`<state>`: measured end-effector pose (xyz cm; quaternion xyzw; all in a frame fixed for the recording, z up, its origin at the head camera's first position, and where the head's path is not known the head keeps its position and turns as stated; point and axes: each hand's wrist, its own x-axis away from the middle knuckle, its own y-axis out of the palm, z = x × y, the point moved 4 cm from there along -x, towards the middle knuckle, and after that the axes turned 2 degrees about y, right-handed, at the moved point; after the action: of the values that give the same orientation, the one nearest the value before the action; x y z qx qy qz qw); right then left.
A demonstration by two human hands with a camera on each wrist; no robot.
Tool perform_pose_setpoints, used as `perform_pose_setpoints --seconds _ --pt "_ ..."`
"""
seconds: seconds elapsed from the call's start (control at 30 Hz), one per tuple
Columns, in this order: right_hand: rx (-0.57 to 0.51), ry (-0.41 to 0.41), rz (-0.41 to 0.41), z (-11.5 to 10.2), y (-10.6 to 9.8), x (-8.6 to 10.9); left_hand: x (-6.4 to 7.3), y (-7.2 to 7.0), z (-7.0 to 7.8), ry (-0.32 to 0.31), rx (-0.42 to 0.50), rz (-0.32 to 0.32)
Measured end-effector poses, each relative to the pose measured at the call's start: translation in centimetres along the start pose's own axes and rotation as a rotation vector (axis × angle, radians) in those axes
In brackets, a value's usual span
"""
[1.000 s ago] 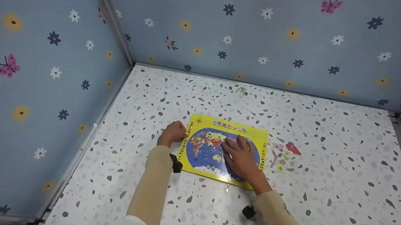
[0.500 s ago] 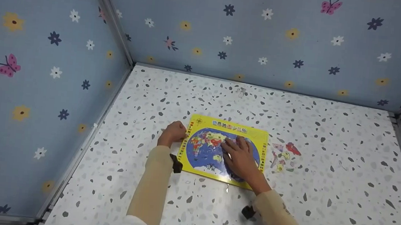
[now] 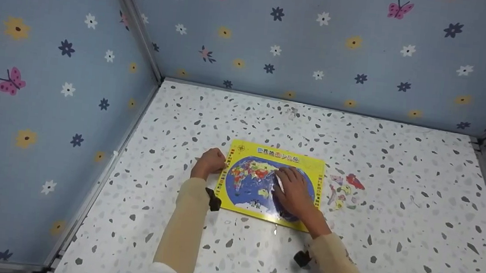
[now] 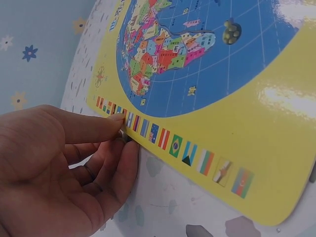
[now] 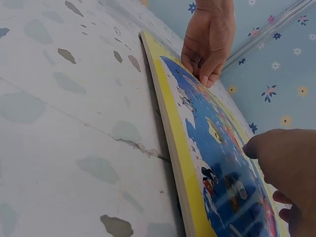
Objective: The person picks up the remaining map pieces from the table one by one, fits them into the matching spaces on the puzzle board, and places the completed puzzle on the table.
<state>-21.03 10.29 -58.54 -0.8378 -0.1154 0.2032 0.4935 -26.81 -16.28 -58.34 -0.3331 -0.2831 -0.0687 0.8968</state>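
A yellow-bordered world map puzzle board (image 3: 240,207) lies flat on the speckled tabletop. My left hand (image 3: 211,160) pinches its left edge. In the left wrist view the thumb (image 4: 106,127) presses on the border beside a row of flags, with the other fingers curled at the edge below. My right hand (image 3: 296,193) rests over the right half of the blue map, fingers loosely bent and thumb apart from them. Its fingertips are partly hidden by the hand. The right wrist view shows the right thumb (image 5: 261,145) close over the map, with nothing seen between thumb and fingers.
Several loose puzzle pieces lie right of the board, among them a red one (image 3: 355,181) and a yellow one (image 3: 340,204). Blue flowered panels (image 3: 297,39) stand behind and at both sides of the tabletop (image 3: 415,242).
My right fingertips have drawn slightly to the right over the map, showing more of it. The left hand and the board stay put.
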Motion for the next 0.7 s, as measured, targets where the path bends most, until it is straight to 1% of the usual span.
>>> perform_pose_setpoints --seconds 0.13,0.23,0.33,0.5,0.6,0.7 --pt "-0.091 0.004 0.026 0.3 -0.3 -0.1 0.1 0.0 0.1 -0.016 0.009 -0.002" --pt "-0.183 0.035 0.020 0.5 -0.5 0.0 0.1 0.0 0.1 -0.025 0.013 -0.004" --pt "-0.248 0.100 -0.011 0.8 -0.8 0.1 0.1 0.0 0.1 -0.021 0.030 -0.010" --pt "-0.304 0.220 -0.065 1.2 -1.5 0.3 0.0 0.1 0.1 -0.015 0.059 -0.013" --pt "-0.338 0.291 -0.097 1.5 -1.8 0.7 -0.1 0.1 0.0 -0.040 0.055 -0.008" --pt "-0.362 0.322 -0.107 1.8 -2.2 1.2 -0.1 0.1 0.0 -0.058 0.054 -0.004"
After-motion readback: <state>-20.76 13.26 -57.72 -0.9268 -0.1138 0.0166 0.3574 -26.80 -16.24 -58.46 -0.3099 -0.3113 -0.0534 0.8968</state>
